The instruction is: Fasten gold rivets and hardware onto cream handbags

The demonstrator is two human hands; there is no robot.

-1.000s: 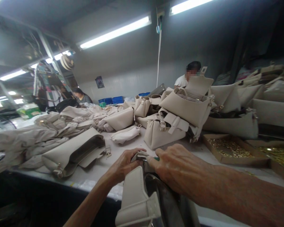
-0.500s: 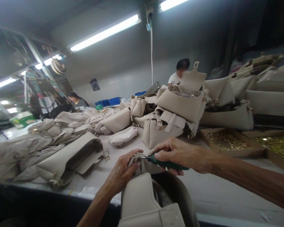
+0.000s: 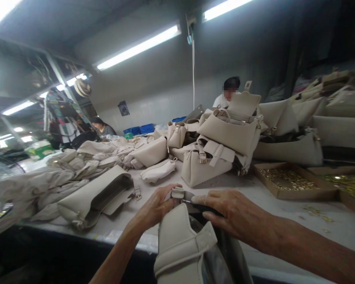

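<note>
My left hand (image 3: 158, 205) has its grip pinching the strap tab (image 3: 177, 193) of the beige bag (image 3: 180, 244); my right hand (image 3: 227, 213) has its grip closed around a screwdriver (image 3: 201, 206) at the worktop (image 3: 272, 213) edge.

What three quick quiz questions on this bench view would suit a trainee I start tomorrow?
1. True or false: the left hand grips the top end of the beige bag at the table's near edge.
2. What does the right hand hold? A) scissors B) a thin dark-handled tool C) a brush
3. What fills the cardboard tray to the right?

Key: 1 true. 2 B; its tip points at the strap end pinched by the left hand. 3 small gold-coloured metal pieces; exactly which kind cannot be told.
</note>
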